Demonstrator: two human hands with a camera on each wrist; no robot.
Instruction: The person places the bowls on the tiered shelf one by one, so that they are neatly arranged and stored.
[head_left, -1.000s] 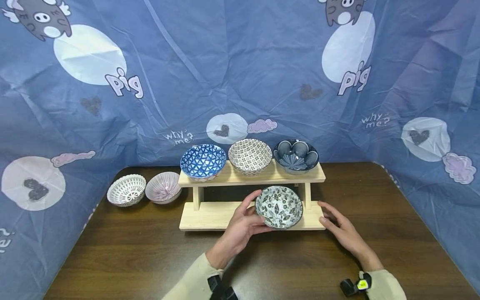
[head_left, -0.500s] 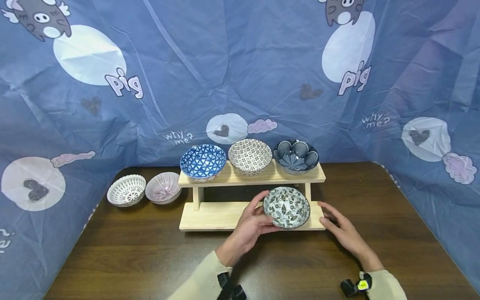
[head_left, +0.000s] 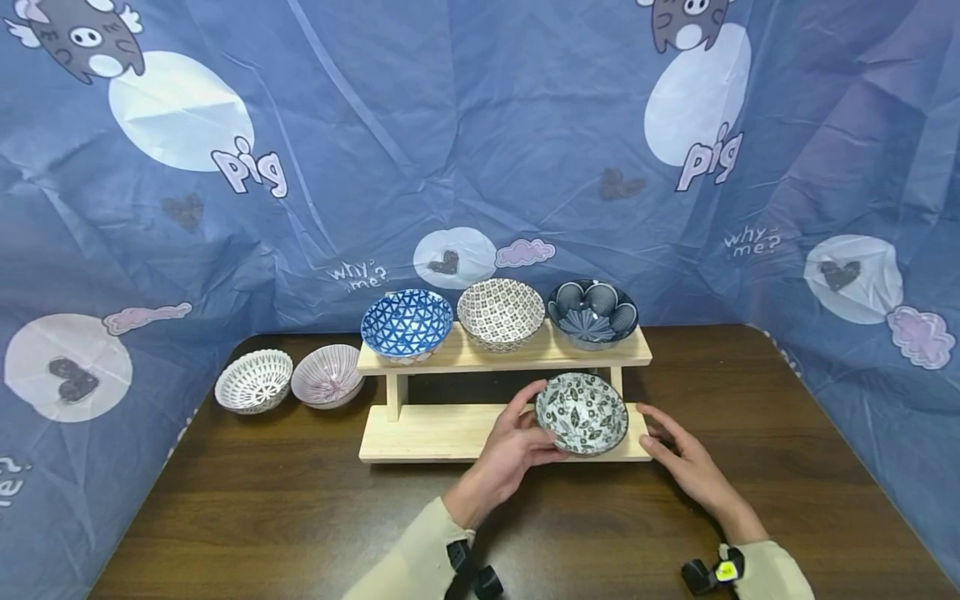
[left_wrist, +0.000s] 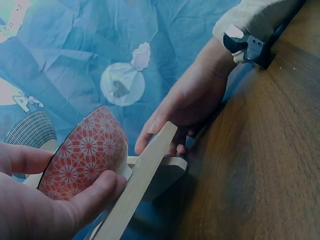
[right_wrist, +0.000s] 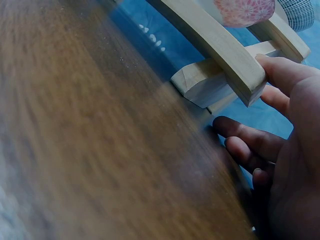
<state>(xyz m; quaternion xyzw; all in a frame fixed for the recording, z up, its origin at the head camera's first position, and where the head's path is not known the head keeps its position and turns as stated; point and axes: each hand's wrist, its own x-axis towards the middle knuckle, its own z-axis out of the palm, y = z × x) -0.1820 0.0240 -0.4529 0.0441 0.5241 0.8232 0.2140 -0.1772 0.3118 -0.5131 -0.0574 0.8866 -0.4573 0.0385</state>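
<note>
My left hand [head_left: 510, 446] holds a small bowl [head_left: 582, 414] by its left side, thumb low and fingers behind. Inside, the bowl has a dark leaf-and-flower pattern on white; its outside [left_wrist: 89, 155] is red with white flowers, seen in the left wrist view. The bowl is tilted toward the head camera over the right part of the lower board of a two-tier wooden stand [head_left: 427, 433], its base close to the board. At the stand's right end, my right hand [head_left: 693, 471] touches the lower board's end [right_wrist: 245, 82] with thumb and index finger, the other fingers loosely bent.
On the upper board stand a blue triangle-patterned bowl [head_left: 407, 323], a beige patterned bowl [head_left: 500, 314] and a dark blue bowl [head_left: 592, 312]. Left of the stand, a white-and-grey bowl [head_left: 253, 381] and a pinkish striped bowl [head_left: 327, 377] sit on the brown table [head_left: 300, 517]. A blue cloth [head_left: 525, 125] hangs behind.
The left hand has carried the leaf-patterned bowl to the right above the lower board, toward its right end. The right hand and the other bowls have stayed in place.
</note>
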